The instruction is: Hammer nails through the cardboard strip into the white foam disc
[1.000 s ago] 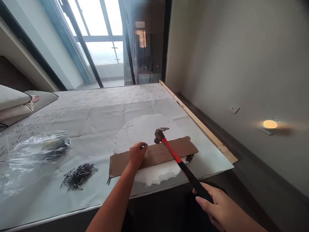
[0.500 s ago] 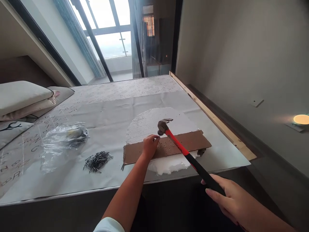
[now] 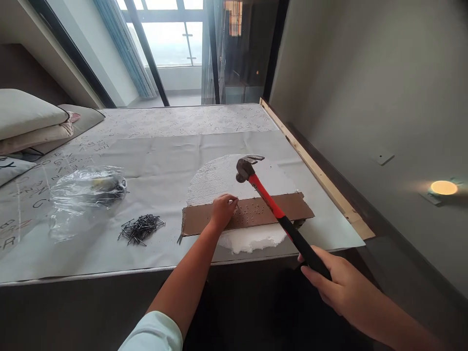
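Note:
My right hand is wrapped round the black grip of a claw hammer with a red shaft. Its metal head is raised above the far edge of a brown board dotted with many small nail heads or holes. At the board's middle, the fingers of my left hand are pinched on a thin nail, mostly hidden by the fingertips. White foam lies under the board and shows along both long sides. To the left sits a heap of loose nails.
A clear plastic bag with something dark and yellow inside lies beyond the nails. Pillows are stacked at the far left. A grey sheet covers the bed, with a wooden rail along its right side near the wall.
The view has tipped down slightly, so everything sits a little higher in the picture. The hammer stays raised over the board, and my left hand keeps its pinch at the same spot.

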